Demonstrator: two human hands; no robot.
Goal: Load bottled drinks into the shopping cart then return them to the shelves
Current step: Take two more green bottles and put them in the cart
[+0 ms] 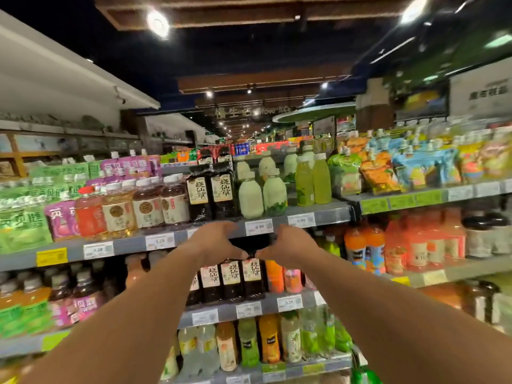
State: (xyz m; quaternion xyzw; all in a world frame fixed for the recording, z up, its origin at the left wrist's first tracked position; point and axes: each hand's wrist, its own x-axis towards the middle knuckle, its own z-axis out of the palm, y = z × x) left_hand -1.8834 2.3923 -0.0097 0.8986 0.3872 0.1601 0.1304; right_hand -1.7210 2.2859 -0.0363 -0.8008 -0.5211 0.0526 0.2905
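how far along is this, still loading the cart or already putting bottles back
No cart shows, so finished steps cannot be judged. In hand: left hand and right hand reach the tops of the dark bottles on the second shelf. Whether they are taking or returning them is unclear.

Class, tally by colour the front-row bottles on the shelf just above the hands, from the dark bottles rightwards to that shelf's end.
Dark bottles: 2
Milky pale-green bottles: 2
Bright green bottles: 2
Total: 6

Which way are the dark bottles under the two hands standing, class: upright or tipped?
Upright: the dark bottles stand with labels vertical, in a row on the shelf.
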